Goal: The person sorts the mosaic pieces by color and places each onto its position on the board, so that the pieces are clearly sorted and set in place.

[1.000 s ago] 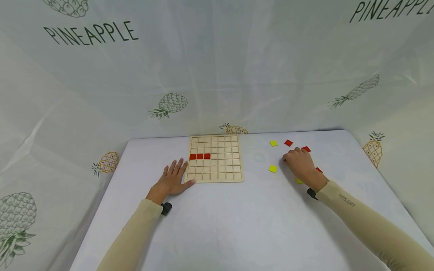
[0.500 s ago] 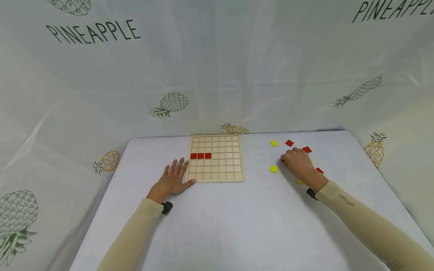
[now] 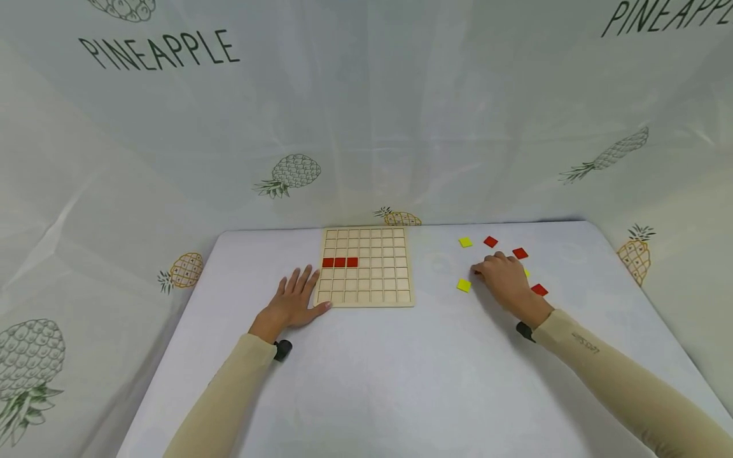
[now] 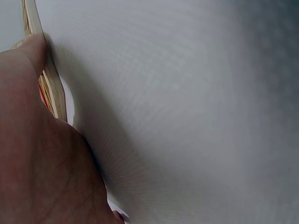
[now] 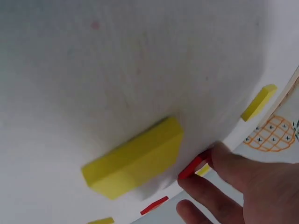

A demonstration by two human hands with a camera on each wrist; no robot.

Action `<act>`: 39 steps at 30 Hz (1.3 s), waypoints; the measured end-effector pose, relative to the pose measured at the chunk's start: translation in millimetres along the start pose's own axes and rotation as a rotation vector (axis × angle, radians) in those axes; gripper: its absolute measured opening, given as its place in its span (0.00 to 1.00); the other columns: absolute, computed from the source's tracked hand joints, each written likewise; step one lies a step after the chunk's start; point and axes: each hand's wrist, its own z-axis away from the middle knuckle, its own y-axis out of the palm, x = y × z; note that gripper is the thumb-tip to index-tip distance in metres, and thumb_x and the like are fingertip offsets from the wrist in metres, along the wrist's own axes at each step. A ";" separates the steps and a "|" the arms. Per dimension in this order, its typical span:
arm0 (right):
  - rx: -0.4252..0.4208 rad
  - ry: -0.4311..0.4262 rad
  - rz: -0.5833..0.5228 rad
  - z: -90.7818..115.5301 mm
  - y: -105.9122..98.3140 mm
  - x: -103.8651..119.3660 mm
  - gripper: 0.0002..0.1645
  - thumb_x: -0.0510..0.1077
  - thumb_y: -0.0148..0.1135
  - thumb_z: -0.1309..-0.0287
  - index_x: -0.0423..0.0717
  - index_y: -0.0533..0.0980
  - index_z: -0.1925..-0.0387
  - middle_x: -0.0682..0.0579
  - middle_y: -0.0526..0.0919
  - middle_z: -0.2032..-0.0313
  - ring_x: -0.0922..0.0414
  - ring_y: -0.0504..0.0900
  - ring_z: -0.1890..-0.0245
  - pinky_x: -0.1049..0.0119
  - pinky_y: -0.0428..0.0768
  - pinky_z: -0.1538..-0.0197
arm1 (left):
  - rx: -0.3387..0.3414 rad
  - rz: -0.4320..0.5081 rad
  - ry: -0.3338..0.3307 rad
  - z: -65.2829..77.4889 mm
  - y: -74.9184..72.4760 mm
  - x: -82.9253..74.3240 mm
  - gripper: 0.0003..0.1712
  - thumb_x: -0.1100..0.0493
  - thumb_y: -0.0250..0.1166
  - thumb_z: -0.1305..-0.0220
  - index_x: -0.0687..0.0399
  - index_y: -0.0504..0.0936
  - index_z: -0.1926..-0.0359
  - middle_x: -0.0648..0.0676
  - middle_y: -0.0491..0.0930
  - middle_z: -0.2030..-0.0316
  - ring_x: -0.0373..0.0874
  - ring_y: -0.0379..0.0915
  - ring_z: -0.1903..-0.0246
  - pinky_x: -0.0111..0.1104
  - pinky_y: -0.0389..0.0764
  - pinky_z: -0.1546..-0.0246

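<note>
My left hand (image 3: 289, 308) lies on the table with its fingers spread, touching the left edge of the wooden grid board (image 3: 383, 280). Three red tiles (image 3: 340, 262) sit side by side in one row of that board, starting at its left side. To the board's right, my right hand (image 3: 506, 283) is low over the loose tiles. In the right wrist view its thumb and fingers pinch a red square tile (image 5: 192, 167), which the head view hides. A yellow tile (image 5: 133, 161) lies close by on the table.
Around the right hand lie loose yellow tiles (image 3: 464, 285) and red tiles (image 3: 490, 242). Another red tile (image 3: 539, 290) is beside the right wrist. A pineapple-print cloth (image 3: 343, 114) hangs behind the white table (image 3: 366, 381).
My right hand has shifted slightly left and toward me. A yellow tile near its wrist has gone out of sight beneath it. The left hand stays in place at the board.
</note>
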 end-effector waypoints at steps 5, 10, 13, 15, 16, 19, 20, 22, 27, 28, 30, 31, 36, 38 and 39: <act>0.019 0.041 0.022 0.4 0.6 7.5 0.15 0.30 0.75 0.41 0.37 0.89 0.52 0.38 0.89 0.59 0.39 0.82 0.56 0.43 0.84 0.50 | 0.008 -0.006 -0.006 2.9 -3.5 -3.6 0.55 0.30 0.51 0.23 0.58 0.40 0.14 0.63 0.32 0.15 0.64 0.26 0.16 0.60 0.31 0.19; 0.032 0.035 0.052 0.0 1.3 11.5 0.15 0.31 0.76 0.41 0.36 0.88 0.51 0.36 0.89 0.58 0.38 0.81 0.55 0.42 0.84 0.47 | 0.019 0.002 -0.010 5.8 -8.1 -7.1 0.54 0.32 0.53 0.23 0.60 0.42 0.15 0.64 0.34 0.15 0.65 0.28 0.17 0.60 0.33 0.19; 0.013 0.021 0.040 -1.3 0.7 12.2 0.14 0.31 0.76 0.41 0.36 0.89 0.52 0.37 0.89 0.58 0.38 0.81 0.55 0.42 0.84 0.48 | 0.019 -0.004 -0.012 3.9 -5.1 -4.9 0.55 0.31 0.52 0.23 0.60 0.41 0.14 0.64 0.34 0.15 0.65 0.27 0.17 0.60 0.33 0.19; -0.002 0.006 0.029 -3.7 -0.1 13.0 0.14 0.31 0.75 0.41 0.37 0.89 0.52 0.37 0.89 0.58 0.38 0.81 0.55 0.42 0.84 0.47 | 0.009 -0.001 -0.007 1.2 -0.8 -1.0 0.55 0.31 0.51 0.23 0.59 0.41 0.14 0.64 0.33 0.15 0.65 0.27 0.17 0.61 0.33 0.20; -0.008 -0.003 0.026 -5.4 -0.8 13.8 0.14 0.30 0.75 0.41 0.37 0.89 0.52 0.38 0.89 0.58 0.38 0.82 0.55 0.41 0.84 0.47 | 0.005 -0.004 -0.004 -0.9 2.0 1.5 0.55 0.30 0.51 0.23 0.58 0.40 0.14 0.63 0.33 0.15 0.65 0.27 0.17 0.61 0.33 0.20; -0.043 -0.042 0.019 -13.1 -3.4 19.0 0.15 0.31 0.76 0.42 0.38 0.89 0.52 0.39 0.89 0.58 0.39 0.82 0.54 0.41 0.84 0.46 | -0.007 0.002 0.002 -4.8 6.6 6.0 0.56 0.29 0.51 0.24 0.57 0.40 0.14 0.63 0.33 0.15 0.65 0.26 0.17 0.61 0.34 0.20; -0.062 -0.055 0.010 -16.1 -4.2 22.0 0.15 0.32 0.77 0.42 0.39 0.89 0.52 0.40 0.89 0.58 0.40 0.83 0.54 0.42 0.85 0.46 | -0.011 0.006 0.004 -5.3 7.1 6.5 0.56 0.29 0.52 0.24 0.57 0.40 0.14 0.63 0.33 0.15 0.65 0.27 0.17 0.62 0.34 0.20; -0.100 -0.084 0.004 -23.3 -5.5 30.3 0.15 0.33 0.78 0.42 0.40 0.89 0.52 0.41 0.90 0.58 0.41 0.83 0.54 0.44 0.85 0.47 | -0.006 0.001 0.001 -5.2 6.3 5.7 0.56 0.30 0.52 0.24 0.57 0.39 0.14 0.62 0.33 0.15 0.65 0.26 0.16 0.61 0.34 0.20; -0.161 -0.143 -0.016 -43.4 -6.1 61.1 0.15 0.35 0.78 0.41 0.42 0.90 0.52 0.44 0.91 0.57 0.44 0.85 0.54 0.50 0.86 0.50 | 0.023 -0.001 -0.010 0.0 -2.0 -1.3 0.55 0.32 0.51 0.22 0.58 0.39 0.14 0.63 0.32 0.15 0.65 0.26 0.17 0.60 0.33 0.20; -0.167 -0.155 -0.023 -47.4 -5.9 67.6 0.15 0.35 0.77 0.41 0.43 0.90 0.52 0.45 0.91 0.57 0.45 0.85 0.54 0.50 0.86 0.49 | 0.027 0.001 -0.011 1.1 -3.7 -2.7 0.55 0.32 0.52 0.22 0.59 0.39 0.14 0.63 0.32 0.15 0.65 0.26 0.17 0.60 0.33 0.20; -0.173 -0.179 -0.034 -55.8 -4.7 80.1 0.14 0.36 0.77 0.39 0.44 0.90 0.51 0.46 0.91 0.57 0.46 0.84 0.55 0.51 0.85 0.49 | 0.024 0.006 -0.010 2.5 -5.3 -4.2 0.54 0.32 0.52 0.22 0.59 0.41 0.14 0.64 0.33 0.15 0.65 0.27 0.17 0.61 0.33 0.20; -0.178 -0.193 -0.042 -60.2 -3.9 86.2 0.13 0.37 0.76 0.38 0.45 0.90 0.52 0.46 0.91 0.57 0.46 0.84 0.55 0.51 0.85 0.49 | 0.023 0.009 -0.010 2.1 -5.0 -3.8 0.54 0.32 0.52 0.22 0.59 0.41 0.14 0.64 0.33 0.15 0.65 0.27 0.17 0.61 0.33 0.20; -0.202 -0.261 -0.056 -79.5 -0.6 115.0 0.10 0.43 0.75 0.35 0.48 0.91 0.53 0.49 0.91 0.59 0.48 0.84 0.58 0.53 0.84 0.52 | 0.009 0.011 0.000 -1.2 -0.1 0.6 0.56 0.30 0.51 0.23 0.59 0.39 0.14 0.63 0.32 0.15 0.65 0.26 0.17 0.61 0.33 0.20; -0.208 -0.287 -0.068 -86.2 0.6 125.7 0.10 0.45 0.74 0.34 0.48 0.91 0.54 0.50 0.91 0.60 0.49 0.84 0.58 0.54 0.83 0.52 | 0.014 0.005 -0.001 -1.5 0.4 1.1 0.56 0.30 0.50 0.23 0.59 0.38 0.14 0.63 0.31 0.15 0.65 0.26 0.17 0.61 0.33 0.20; -0.210 -0.299 -0.075 -89.4 1.2 130.9 0.10 0.45 0.74 0.35 0.48 0.91 0.54 0.50 0.91 0.60 0.49 0.84 0.58 0.54 0.83 0.52 | 0.018 -0.001 -0.004 -1.3 -0.2 0.5 0.56 0.30 0.50 0.23 0.59 0.38 0.14 0.63 0.31 0.15 0.65 0.26 0.17 0.61 0.33 0.20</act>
